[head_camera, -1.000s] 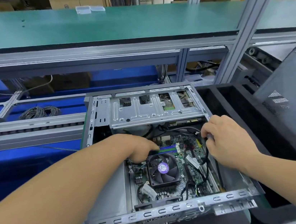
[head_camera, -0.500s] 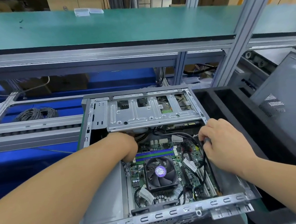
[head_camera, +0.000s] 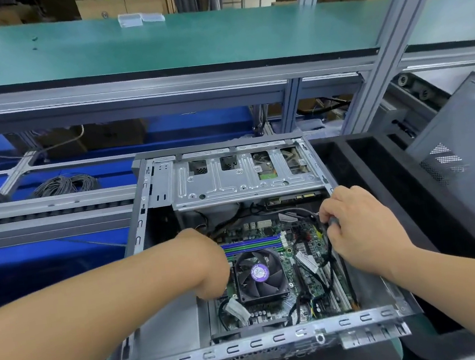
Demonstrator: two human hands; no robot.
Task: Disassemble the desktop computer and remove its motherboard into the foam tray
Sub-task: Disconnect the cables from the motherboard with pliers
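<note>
Right hand (head_camera: 364,232) pinching black cable (head_camera: 328,246) over lengthwise-lying motherboard (head_camera: 303,277) (left hand's (head_camera: 210,262) grip hidden).

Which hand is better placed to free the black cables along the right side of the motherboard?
Probably the right hand: it already pinches the black cables beside the case wall. The left hand is across the cooler fan, its fingers hidden.
</note>
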